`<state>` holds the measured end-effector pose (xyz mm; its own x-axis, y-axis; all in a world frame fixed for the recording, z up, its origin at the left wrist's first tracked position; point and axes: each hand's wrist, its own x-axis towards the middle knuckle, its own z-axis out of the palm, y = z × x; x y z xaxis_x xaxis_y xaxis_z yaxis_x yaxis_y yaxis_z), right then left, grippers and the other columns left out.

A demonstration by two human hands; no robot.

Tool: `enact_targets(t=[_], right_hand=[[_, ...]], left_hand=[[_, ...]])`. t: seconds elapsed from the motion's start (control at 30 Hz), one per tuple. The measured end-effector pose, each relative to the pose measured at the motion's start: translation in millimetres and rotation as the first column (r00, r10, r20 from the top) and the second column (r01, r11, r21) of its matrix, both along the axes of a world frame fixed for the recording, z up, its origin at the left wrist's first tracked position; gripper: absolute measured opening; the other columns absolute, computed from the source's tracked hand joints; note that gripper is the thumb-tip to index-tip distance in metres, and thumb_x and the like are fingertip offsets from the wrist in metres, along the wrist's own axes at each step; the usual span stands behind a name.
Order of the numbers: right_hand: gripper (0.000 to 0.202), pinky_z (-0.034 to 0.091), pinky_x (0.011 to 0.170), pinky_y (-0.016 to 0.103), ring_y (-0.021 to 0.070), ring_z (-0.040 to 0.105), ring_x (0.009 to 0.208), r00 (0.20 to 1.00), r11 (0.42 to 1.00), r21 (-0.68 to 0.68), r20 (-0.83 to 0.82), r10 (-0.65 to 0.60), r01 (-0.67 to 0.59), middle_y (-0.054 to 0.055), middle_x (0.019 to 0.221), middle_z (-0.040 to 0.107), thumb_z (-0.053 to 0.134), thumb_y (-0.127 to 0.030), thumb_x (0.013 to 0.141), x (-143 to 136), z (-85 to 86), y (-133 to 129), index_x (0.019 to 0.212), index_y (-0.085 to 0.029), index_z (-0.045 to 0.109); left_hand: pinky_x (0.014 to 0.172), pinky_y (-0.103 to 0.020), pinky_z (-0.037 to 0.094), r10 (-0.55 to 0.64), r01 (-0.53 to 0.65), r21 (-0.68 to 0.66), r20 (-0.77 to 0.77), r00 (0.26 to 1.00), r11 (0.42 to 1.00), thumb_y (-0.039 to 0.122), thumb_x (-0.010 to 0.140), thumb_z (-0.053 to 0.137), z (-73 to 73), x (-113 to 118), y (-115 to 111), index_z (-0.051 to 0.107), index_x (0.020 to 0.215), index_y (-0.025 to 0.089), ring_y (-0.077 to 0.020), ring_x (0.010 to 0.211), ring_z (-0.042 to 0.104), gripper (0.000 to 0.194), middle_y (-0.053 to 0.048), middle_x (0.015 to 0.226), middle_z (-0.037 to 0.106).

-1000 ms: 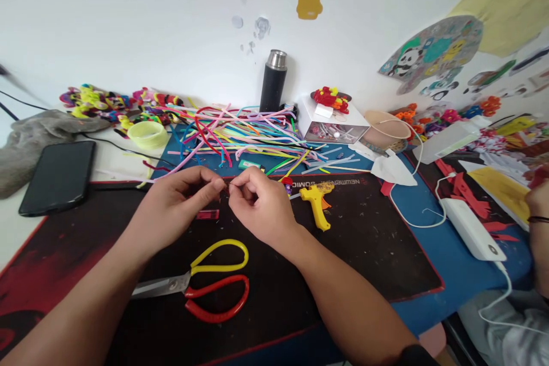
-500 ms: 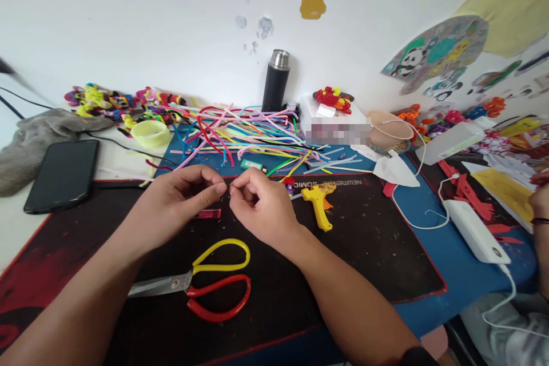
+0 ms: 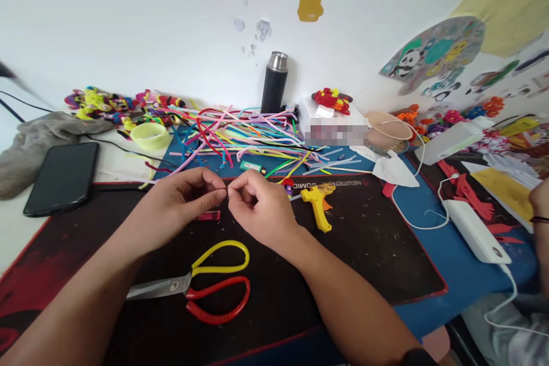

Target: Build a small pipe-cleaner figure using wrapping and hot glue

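My left hand and my right hand meet fingertip to fingertip above the black mat. Each is closed in a pinch on something thin and dark, too small to make out. Below them lie scissors with one yellow and one red handle, their blades partly under my left forearm. A yellow glue gun rests right of my right hand, beside a small red and purple figure. Just under my left fingers is a small pink-red item.
Behind the hands lie many coloured pipe cleaners and a black thermos. A phone is at left. At right are a white power strip, its cable and a person's arm.
Both hands keep their pinch, and the fingertips are slightly closer together. The view has shifted very slightly; the objects on the mat stay in place.
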<state>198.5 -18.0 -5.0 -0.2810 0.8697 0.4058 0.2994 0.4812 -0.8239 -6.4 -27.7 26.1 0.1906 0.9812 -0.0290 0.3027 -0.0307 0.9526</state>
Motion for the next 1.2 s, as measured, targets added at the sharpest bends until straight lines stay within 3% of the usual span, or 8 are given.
enact_targets(t=[0.17, 0.33, 0.7, 0.97, 1.2], right_hand=[[0.011, 0.039, 0.057, 0.026, 0.0119, 0.046, 0.051, 1.0, 1.0, -0.013, 0.003, -0.005, 0.005, -0.01, 0.06, 0.05, 0.061, -0.036, 0.098, -0.2, 0.7, 0.7, 0.093, -0.027, 0.061], [0.008, 0.04, 0.058, 0.026, 0.0116, 0.046, 0.05, 1.0, 1.0, -0.012, -0.024, 0.003, -0.003, -0.01, 0.06, 0.049, 0.062, -0.034, 0.096, -0.3, 0.2, -0.1, 0.092, -0.026, 0.061], [0.008, 0.039, 0.057, 0.026, 0.0118, 0.046, 0.05, 0.999, 1.0, -0.021, -0.037, 0.008, -0.009, -0.01, 0.06, 0.051, 0.064, -0.032, 0.095, -0.4, -0.6, 0.0, 0.091, -0.026, 0.061], [0.012, 0.037, 0.057, 0.027, 0.0123, 0.046, 0.051, 1.0, 0.999, -0.037, -0.017, -0.01, 0.009, -0.01, 0.059, 0.049, 0.063, -0.034, 0.099, -0.3, 0.5, 1.4, 0.091, -0.026, 0.06], [0.008, 0.037, 0.058, 0.027, 0.013, 0.046, 0.052, 1.0, 0.999, -0.043, 0.005, 0.012, -0.012, -0.01, 0.058, 0.046, 0.064, -0.031, 0.099, 0.6, -2.9, 2.2, 0.092, -0.026, 0.063]], left_hand=[[0.07, -0.029, 0.056, -0.022, 0.023, -0.023, 0.042, 0.999, 0.999, 0.077, 0.084, 0.088, 1.8, -1.6, 1.5, 0.083, 0.091, 0.024, -0.0215, 0.077, 0.068, 0.053, -0.002, 0.085, 0.079], [0.077, -0.031, 0.059, -0.012, 0.013, -0.021, 0.033, 0.999, 1.0, 0.076, 0.079, 0.093, 3.3, 0.5, 0.4, 0.084, 0.092, 0.025, -0.0237, 0.084, 0.073, 0.054, -0.003, 0.089, 0.081], [0.076, -0.032, 0.056, -0.015, 0.015, -0.01, 0.016, 1.0, 1.0, 0.073, 0.085, 0.089, -1.7, -1.4, -0.1, 0.083, 0.092, 0.024, -0.0226, 0.082, 0.07, 0.049, -0.004, 0.089, 0.08], [0.071, -0.03, 0.051, -0.101, 0.106, -0.073, 0.069, 0.993, 0.992, 0.077, 0.089, 0.085, -2.9, -5.6, 1.5, 0.083, 0.094, 0.023, -0.0204, 0.077, 0.065, 0.054, -0.003, 0.085, 0.076], [0.071, -0.03, 0.05, -0.01, 0.013, -0.044, 0.073, 0.997, 0.999, 0.077, 0.092, 0.081, -6.6, -10.3, 5.2, 0.079, 0.085, 0.023, -0.0202, 0.077, 0.062, 0.055, -0.003, 0.081, 0.072]])
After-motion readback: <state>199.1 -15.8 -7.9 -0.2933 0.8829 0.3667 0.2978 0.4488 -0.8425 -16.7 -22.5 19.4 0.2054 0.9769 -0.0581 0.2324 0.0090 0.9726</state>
